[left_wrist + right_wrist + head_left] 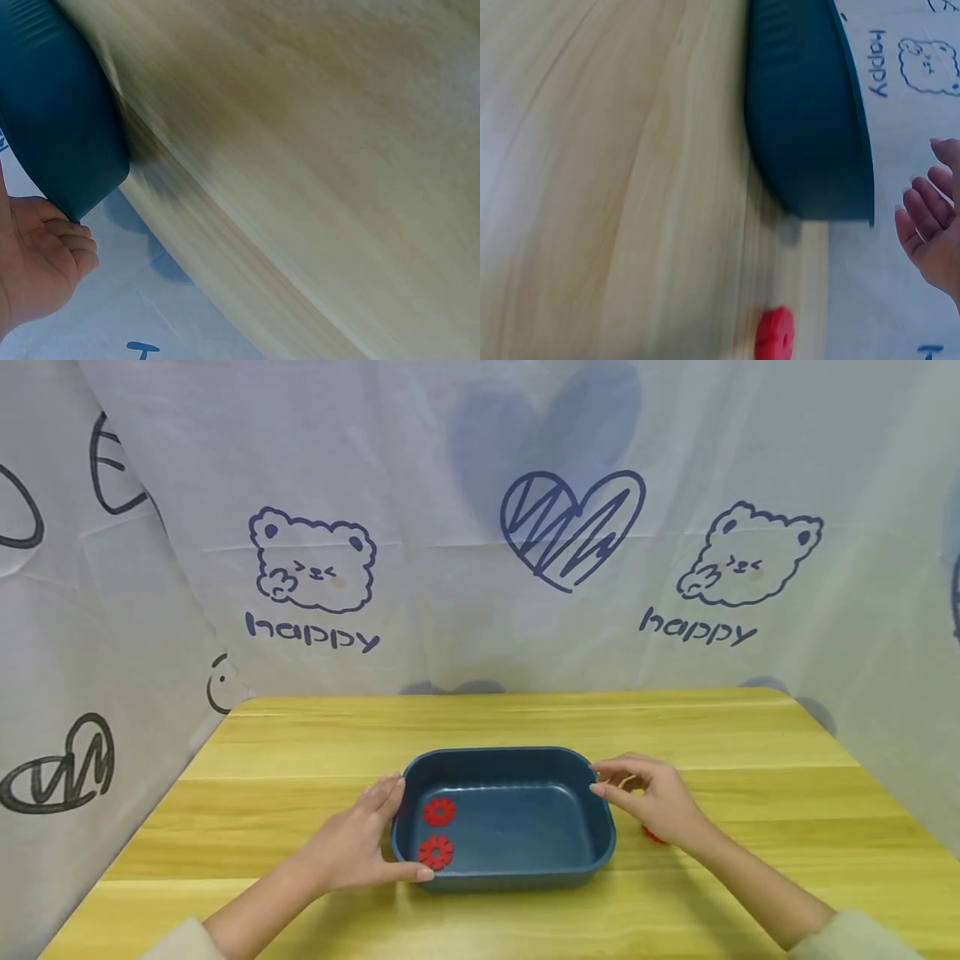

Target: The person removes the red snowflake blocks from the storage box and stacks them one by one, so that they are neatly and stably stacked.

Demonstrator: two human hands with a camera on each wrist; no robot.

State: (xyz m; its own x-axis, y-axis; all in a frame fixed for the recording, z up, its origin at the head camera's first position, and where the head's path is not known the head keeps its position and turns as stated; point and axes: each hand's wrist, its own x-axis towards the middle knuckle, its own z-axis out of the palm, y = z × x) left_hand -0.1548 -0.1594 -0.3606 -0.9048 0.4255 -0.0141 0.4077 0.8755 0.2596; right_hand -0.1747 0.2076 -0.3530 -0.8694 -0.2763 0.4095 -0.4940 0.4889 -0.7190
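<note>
A dark blue rectangular container (pixel 517 827) stands on the table, two red notched discs lying flat at its left end, one (pixel 439 812) behind the other (pixel 436 852). My left hand (pixel 356 847) holds the container's left side, thumb along the front rim and fingers at the left rim; the left wrist view shows these fingers (pixel 71 244) bent at the container's edge (pixel 67 112). By the right rim is my right hand (pixel 660 797), thumb and fingers apart with nothing seen between them. In the right wrist view that hand (pixel 934 217) is loosely curved beside the container (pixel 810 112).
Another red piece (pixel 655 835) lies on the wooden table (pixel 300 760) right of the container, partly hidden under my right hand; the right wrist view shows red pieces (pixel 775 334) there. A white cloth (pixel 442 610) with drawn bears and hearts hangs behind the table.
</note>
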